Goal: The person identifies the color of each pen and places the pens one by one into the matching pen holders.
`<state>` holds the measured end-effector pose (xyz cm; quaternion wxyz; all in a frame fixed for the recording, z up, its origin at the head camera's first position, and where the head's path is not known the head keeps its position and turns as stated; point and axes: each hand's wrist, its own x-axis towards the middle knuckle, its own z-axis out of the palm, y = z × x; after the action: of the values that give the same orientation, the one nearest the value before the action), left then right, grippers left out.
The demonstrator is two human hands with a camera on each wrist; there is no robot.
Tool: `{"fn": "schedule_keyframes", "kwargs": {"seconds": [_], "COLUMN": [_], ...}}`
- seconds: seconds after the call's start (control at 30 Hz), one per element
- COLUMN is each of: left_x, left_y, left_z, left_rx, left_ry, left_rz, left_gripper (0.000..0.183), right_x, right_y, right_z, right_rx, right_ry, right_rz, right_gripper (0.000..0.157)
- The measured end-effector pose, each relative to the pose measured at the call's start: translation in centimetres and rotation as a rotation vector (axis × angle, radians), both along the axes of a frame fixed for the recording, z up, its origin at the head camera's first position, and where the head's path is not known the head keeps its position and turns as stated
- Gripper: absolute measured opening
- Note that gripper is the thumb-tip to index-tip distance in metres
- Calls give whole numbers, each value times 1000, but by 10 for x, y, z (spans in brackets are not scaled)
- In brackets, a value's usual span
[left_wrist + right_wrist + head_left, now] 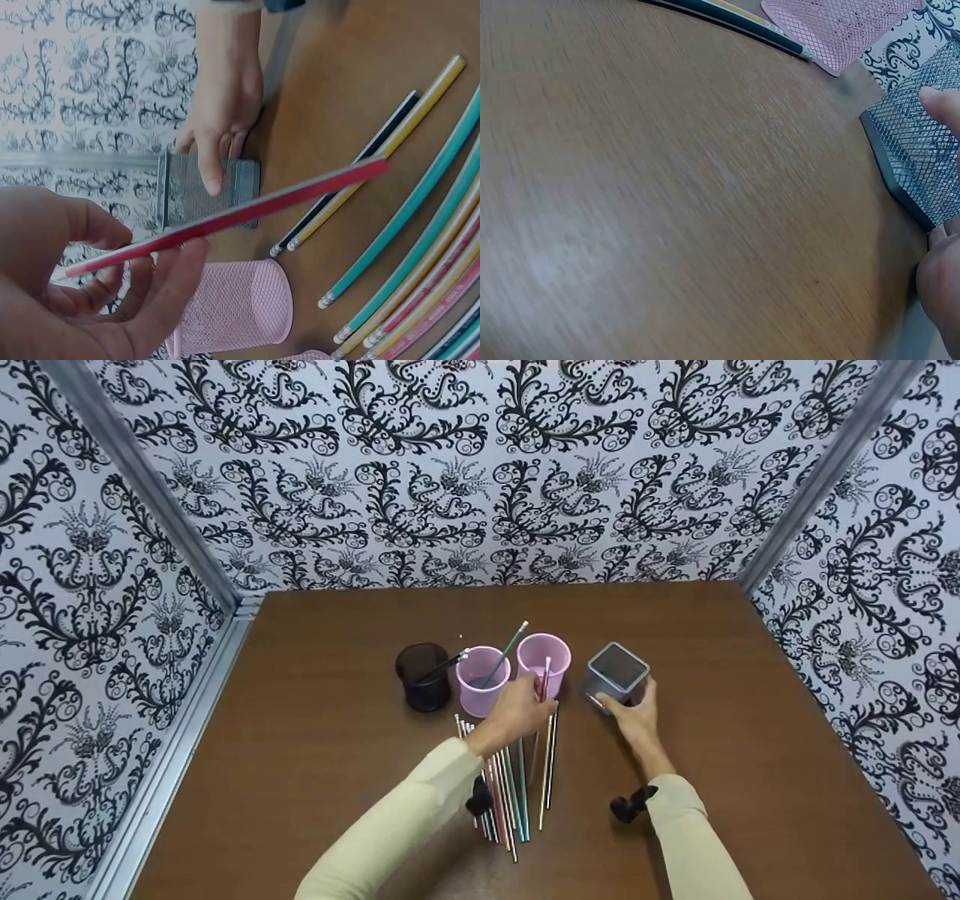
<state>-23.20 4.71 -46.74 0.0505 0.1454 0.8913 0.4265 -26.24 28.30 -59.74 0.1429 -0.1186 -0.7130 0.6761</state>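
Left hand (517, 709) is pinching one slim red pencil (225, 217) over the surface's middle, beside two pink mesh cups (544, 662). Right hand (634, 716) is gripping one grey square mesh holder (615, 673). One black mesh cup (424, 675) is standing leftmost.

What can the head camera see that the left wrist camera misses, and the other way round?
Only the head view shows the black mesh cup with a pencil in it, the second pink cup and both sleeves.

Only the left wrist view shows closely how the left hand holds the red pencil between thumb and fingers, and the eraser ends of the pencils lying on the table.

Both show the right hand gripping the grey square mesh holder, a pink mesh cup, and the row of pencils.
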Motion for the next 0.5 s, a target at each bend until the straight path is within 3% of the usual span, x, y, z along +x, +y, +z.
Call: {"fn": "schedule_keyframes", "kwargs": {"seconds": [0.27, 0.5], "left_x": [-20, -36], "left_y": [16, 31], "left_z": [13, 27], "left_rx": [67, 261], "left_ry": [21, 41], "left_rz": [91, 204], "left_gripper": [8, 8], "right_x": [0, 0], "right_y": [2, 0], "right_z": [0, 1], "right_rx": [9, 10], "right_ry": [-4, -15], "right_rz": [8, 5], "right_gripper": [92, 93]}}
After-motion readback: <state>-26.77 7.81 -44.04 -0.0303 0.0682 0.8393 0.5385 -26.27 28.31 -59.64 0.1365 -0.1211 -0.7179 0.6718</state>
